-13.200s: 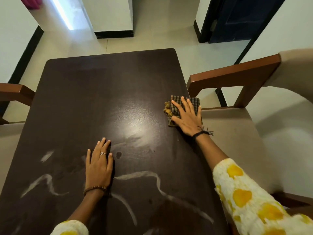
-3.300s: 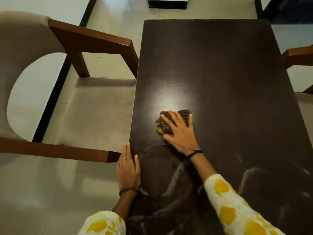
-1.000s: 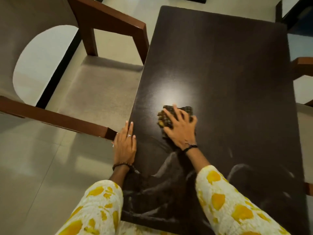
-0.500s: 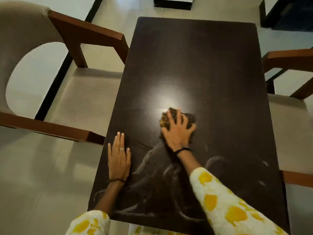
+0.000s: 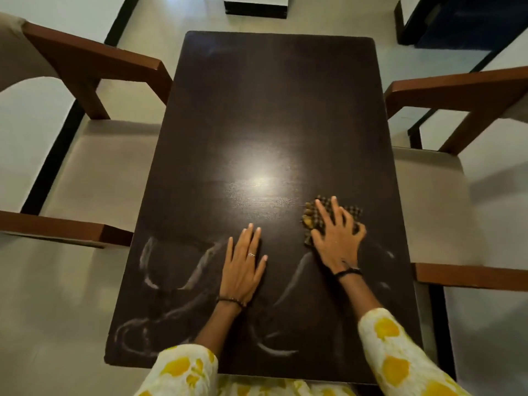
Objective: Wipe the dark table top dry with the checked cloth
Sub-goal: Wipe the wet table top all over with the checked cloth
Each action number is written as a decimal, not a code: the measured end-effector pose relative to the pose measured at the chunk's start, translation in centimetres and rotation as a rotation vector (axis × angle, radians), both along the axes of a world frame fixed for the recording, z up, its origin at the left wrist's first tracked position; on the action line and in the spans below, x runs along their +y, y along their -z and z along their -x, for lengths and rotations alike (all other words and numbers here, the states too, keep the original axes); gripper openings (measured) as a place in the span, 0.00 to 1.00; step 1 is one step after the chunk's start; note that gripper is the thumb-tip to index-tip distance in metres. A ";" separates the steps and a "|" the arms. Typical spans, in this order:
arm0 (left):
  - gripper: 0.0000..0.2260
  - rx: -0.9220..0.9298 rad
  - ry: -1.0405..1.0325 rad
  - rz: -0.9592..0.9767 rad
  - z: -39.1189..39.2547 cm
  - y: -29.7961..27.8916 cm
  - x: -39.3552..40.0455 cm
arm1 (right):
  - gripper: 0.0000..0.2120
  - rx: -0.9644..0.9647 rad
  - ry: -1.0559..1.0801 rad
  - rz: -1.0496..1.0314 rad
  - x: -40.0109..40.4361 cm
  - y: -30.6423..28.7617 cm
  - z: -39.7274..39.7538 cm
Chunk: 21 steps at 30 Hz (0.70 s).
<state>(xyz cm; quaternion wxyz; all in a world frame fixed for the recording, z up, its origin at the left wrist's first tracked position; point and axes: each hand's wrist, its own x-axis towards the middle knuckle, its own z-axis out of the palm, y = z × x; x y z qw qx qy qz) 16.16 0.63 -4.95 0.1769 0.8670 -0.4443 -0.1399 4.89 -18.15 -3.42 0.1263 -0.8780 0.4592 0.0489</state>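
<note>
Dark wood of the table top [image 5: 274,110] is being pressed by 2 hands. The checked cloth [image 5: 317,211], bunched toward the right edge, is being held down under the spread fingers of the right hand [image 5: 337,238]. The left hand [image 5: 243,267] is being laid flat and empty, fingers together. Pale wet streaks [image 5: 200,264] are being shown near both.
</note>
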 end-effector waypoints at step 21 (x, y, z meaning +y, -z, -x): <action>0.25 -0.035 0.028 -0.036 1.9 0.7 -0.8 | 0.29 -0.075 -0.086 -0.069 -4.0 0.2 -2.4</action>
